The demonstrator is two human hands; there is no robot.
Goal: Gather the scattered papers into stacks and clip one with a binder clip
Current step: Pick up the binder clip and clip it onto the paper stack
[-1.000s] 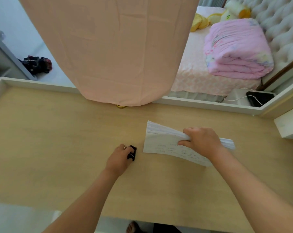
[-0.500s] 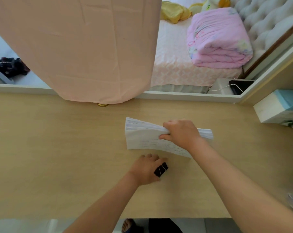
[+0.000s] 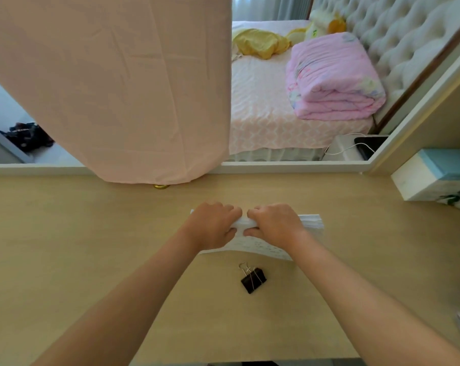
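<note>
White sheets of paper in a thick stack (image 3: 312, 222) sit on the tan wooden desk (image 3: 91, 247), gripped by our left hand (image 3: 213, 224) and right hand (image 3: 273, 223), so next we probably grab the black metal binder clip (image 3: 253, 279) lying just below.

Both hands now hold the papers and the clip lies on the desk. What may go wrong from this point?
1. The paper stack looks uneven at its right end; clipped like this, some sheets might stay misaligned.
2. The left hand and right hand both grip the stack, so one must let go to take the binder clip, and the sheets may spread.
</note>
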